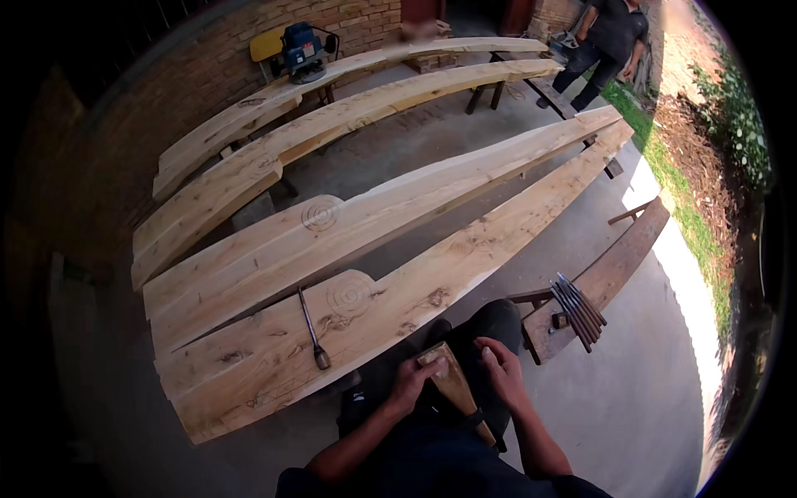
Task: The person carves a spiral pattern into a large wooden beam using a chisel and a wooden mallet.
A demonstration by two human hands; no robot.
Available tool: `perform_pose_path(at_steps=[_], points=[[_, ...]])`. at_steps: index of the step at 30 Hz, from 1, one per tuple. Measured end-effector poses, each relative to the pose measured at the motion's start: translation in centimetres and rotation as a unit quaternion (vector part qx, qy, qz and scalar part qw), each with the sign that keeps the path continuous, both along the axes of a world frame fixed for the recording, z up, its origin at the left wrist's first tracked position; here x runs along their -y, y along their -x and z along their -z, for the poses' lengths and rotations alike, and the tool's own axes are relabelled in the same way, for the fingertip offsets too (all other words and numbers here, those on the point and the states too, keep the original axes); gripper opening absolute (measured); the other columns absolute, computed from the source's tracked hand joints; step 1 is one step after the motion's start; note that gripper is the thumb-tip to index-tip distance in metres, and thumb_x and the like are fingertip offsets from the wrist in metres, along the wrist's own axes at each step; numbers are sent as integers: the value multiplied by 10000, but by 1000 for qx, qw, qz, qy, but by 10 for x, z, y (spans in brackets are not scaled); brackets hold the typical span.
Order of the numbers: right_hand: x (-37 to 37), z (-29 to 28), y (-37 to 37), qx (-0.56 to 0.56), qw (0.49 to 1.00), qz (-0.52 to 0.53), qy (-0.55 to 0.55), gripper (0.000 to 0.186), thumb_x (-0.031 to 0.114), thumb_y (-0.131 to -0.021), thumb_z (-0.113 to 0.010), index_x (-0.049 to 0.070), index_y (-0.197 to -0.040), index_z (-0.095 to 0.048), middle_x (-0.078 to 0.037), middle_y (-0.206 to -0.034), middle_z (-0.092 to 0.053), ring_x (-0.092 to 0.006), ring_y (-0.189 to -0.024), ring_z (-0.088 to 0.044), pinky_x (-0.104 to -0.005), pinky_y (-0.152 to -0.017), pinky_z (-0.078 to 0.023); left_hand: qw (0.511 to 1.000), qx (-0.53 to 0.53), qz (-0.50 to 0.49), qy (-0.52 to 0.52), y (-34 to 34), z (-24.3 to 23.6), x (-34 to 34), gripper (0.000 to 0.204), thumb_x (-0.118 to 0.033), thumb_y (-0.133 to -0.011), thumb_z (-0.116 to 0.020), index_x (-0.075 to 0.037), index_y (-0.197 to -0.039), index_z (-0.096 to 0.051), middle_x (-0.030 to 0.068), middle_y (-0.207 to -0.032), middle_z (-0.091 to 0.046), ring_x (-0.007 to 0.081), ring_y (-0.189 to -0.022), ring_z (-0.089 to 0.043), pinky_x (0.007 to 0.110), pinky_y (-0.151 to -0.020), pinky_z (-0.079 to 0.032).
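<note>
My left hand (pixel 408 383) grips the upper end of a flat yellowish wooden mallet (pixel 455 388), which lies slanted over my lap. The mallet is broad at the top and narrows past a dark band toward its lower end. To the right of it, my right hand (pixel 503 370) hovers over my dark-trousered leg, apart from the mallet, its fingers partly bent and nothing visible in them. On the nearest plank (pixel 398 303) rests a long chisel (pixel 310 330) with a wooden handle, beside circles drawn on the wood.
Several long carved planks (pixel 241 249) extend to the far right. At my right, a low wooden bench (pixel 623 257) bears several chisels (pixel 579 311) and a small dark pot (pixel 560 320). A blue power tool (pixel 303 54) stands at the back; a person (pixel 610 41) is far right.
</note>
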State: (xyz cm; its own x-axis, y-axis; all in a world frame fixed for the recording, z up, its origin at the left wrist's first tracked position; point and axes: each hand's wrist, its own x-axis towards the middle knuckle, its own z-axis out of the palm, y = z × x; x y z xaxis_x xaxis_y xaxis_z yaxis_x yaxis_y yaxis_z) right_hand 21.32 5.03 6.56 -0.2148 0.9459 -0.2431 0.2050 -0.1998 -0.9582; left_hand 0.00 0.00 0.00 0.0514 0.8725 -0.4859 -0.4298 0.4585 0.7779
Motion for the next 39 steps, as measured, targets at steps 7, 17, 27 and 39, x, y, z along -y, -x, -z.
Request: perform_pose_path(at_steps=[7, 17, 27, 39], points=[[17, 5, 5, -68, 951, -214, 212, 531, 439, -1121, -551, -11, -1396, -611, -49, -1101, -712, -143, -1021, -691, -310, -893, -568, 993, -85, -48, -62, 2, -22, 26, 416, -331, -1019, -734, 5, -1265, -726, 30, -1119, -757, 93, -1013, -672, 284, -886, -534], [-11, -17, 33, -95, 961, -197, 168, 440, 190, -950, -810, 0, -1314, -653, -42, -1021, -729, -118, -827, -696, -281, -746, -591, 893, -399, -131, -162, 47, -77, 38, 358, -224, -983, -791, 6, -1228, -666, 104, -913, -748, 148, -777, -724, 308, -698, -584], [-103, -43, 159, 322, 867, -145, -352, 673, 249, -733, -934, 95, -1340, -686, -154, -1203, -766, -337, -1068, -754, -390, -902, -602, 717, -667, -200, -7, 147, -50, 41, 625, -301, -828, -852, -41, -1347, -620, 155, -1041, -741, 351, -880, -736, 476, -752, -577], [-115, -10, 152, 371, 794, -252, -410, 812, 400, -797, -859, 79, -1482, -564, -191, -1375, -652, -397, -1180, -669, -466, -1003, -550, 677, -723, -93, -107, 155, -48, 35, 433, -104, -946, -617, -118, -1373, -687, 114, -881, -621, 336, -739, -662, 470, -600, -509]])
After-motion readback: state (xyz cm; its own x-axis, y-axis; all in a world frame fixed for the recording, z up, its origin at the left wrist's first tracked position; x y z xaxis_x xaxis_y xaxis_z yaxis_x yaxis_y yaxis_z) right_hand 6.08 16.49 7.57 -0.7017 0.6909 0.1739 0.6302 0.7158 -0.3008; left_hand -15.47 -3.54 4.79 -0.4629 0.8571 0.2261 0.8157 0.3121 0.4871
